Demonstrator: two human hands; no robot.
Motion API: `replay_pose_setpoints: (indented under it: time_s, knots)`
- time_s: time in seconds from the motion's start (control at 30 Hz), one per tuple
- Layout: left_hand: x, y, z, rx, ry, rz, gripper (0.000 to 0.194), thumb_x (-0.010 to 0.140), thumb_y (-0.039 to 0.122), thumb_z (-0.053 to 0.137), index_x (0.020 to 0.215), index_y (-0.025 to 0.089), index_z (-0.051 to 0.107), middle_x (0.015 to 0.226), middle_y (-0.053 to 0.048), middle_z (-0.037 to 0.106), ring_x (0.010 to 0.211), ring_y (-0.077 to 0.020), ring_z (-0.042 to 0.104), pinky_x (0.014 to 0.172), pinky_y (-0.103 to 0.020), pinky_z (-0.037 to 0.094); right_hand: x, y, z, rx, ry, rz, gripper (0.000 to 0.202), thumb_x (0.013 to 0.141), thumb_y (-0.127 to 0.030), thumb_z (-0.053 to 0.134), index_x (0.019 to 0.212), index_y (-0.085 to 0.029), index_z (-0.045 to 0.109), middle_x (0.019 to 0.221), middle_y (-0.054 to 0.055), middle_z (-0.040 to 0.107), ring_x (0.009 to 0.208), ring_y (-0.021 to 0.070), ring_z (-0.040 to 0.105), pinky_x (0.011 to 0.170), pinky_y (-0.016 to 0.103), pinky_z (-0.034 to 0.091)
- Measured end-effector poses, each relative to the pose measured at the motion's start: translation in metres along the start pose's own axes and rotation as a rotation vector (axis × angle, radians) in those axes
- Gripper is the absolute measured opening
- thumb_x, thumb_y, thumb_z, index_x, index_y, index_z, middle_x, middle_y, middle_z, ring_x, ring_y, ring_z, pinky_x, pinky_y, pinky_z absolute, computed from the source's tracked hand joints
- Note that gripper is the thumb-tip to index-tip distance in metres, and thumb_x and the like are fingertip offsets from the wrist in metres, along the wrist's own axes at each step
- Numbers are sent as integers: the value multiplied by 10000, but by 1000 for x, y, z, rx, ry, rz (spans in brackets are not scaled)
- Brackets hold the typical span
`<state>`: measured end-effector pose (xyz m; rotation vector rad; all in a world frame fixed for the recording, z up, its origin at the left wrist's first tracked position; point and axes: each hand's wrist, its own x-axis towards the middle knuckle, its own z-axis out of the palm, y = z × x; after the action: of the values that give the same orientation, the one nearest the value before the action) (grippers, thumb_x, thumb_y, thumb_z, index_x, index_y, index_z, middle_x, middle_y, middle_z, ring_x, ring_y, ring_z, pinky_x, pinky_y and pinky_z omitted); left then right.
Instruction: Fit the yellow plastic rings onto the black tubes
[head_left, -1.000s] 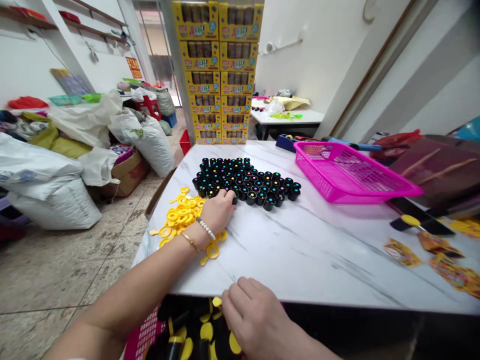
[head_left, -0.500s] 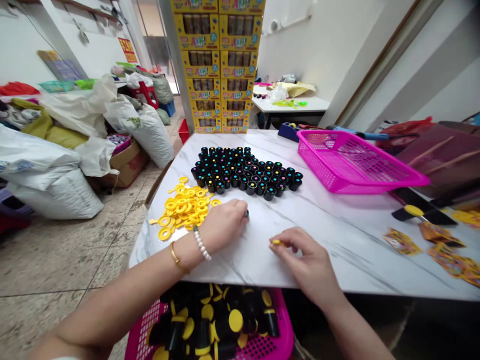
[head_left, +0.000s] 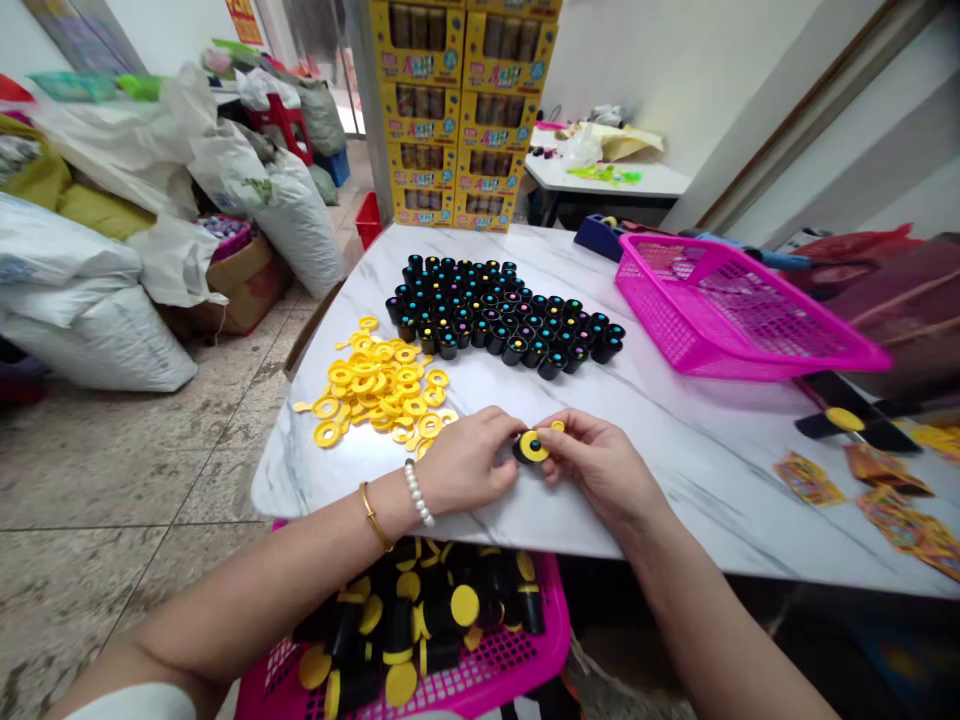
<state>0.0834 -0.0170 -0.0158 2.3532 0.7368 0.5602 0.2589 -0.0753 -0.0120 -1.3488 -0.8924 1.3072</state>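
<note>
Both hands met at centre frame, low on the marble table (head_left: 675, 470). Left hand (head_left: 469, 465) was closed round a small black cylinder (head_left: 520, 450), fingers curled over it, w/ a pearl bracelet and a gold bangle at the wrist. Right hand (head_left: 600, 462) pinched a yellow ring cap (head_left: 534, 446) against the cylinder's end, thumb and forefinger tight on it (a second bit of yellow showed just above the fingertips, too small to tell what).

Left of the hands, a loose pile of yellow rings (head_left: 375, 390) lay spread on the tabletop, near the left wrist. Above the hands, mid-frame, stood a packed cluster of black cylinders (head_left: 499, 315), upright, coloured dots on top. Upper right: an empty-looking pink basket (head_left: 742, 320) on the table. Bottom centre, below the table edge, another pink basket (head_left: 517, 660) held black cylinders w/ yellow caps, lying every which way. Far right edge, some printed cards (head_left: 896, 500). Top centre, stacked yellow cartons (head_left: 465, 110); white sacks (head_left: 90, 310) at left on the floor.
</note>
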Motion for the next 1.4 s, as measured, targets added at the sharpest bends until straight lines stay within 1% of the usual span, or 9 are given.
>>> replay_pose_setpoints:
  time_s: [0.1,0.23,0.57,0.8,1.0,1.13,1.2,1.33,1.4]
  knots:
    - [1,3,1,43,-20,7,291,788,309,600,1058,201,581,1006,-44,599,877,-181,591,758,-287,481,-1,2,-1,-8,-5,-2,247,701,-330,765,802,-143,639,602,13,644,470,99,574,443,190,470]
    - [4,3,5,50,-5,-52,277,806,391,616,1001,195,596,972,-37,611,846,-179,600,729,-282,480,-4,1,0,8,14,1,233,688,-312,776,789,-144,652,556,6,631,432,85,546,390,160,431]
    - [4,0,6,87,2,-27,274,792,358,646,1006,188,629,915,-38,635,792,-187,606,676,-272,455,1,-2,3,-17,70,88,272,618,-322,813,693,-131,634,467,3,596,351,72,490,293,129,345]
    - [4,3,5,66,-8,-45,187,799,293,612,933,163,620,844,-53,664,778,-194,622,671,-275,453,-3,2,6,-76,100,17,270,686,-349,776,708,-142,605,476,-10,590,338,56,461,297,124,313]
    - [-1,10,3,47,-16,13,303,857,403,546,1031,159,593,916,-77,677,812,-201,631,677,-280,463,-4,0,5,-128,25,18,273,737,-378,733,754,-163,566,496,-25,598,384,77,522,382,159,412]
    - [1,12,0,154,-61,-62,294,890,381,493,1017,139,602,861,-104,684,784,-226,640,650,-293,454,-6,2,8,-220,17,-45,264,793,-396,670,772,-178,523,516,-25,613,397,93,553,407,177,431]
    - [4,12,-4,71,-118,-101,300,871,406,512,952,139,624,809,-94,684,728,-212,639,610,-271,444,-9,3,11,-225,26,-63,271,812,-416,639,786,-184,501,515,-37,598,392,100,555,402,190,437]
    - [12,11,-10,-522,-400,-281,466,906,541,363,879,146,609,756,-48,670,451,-92,554,408,-186,351,-11,5,12,-214,20,-85,270,833,-430,603,830,-189,480,555,-51,584,417,101,566,417,202,456]
    - [14,13,-9,-754,-387,-437,419,915,518,370,892,148,564,687,-20,643,383,-63,506,349,-155,287,-11,6,13,-190,23,-93,286,816,-428,623,886,-192,477,579,-55,593,429,102,576,423,203,466]
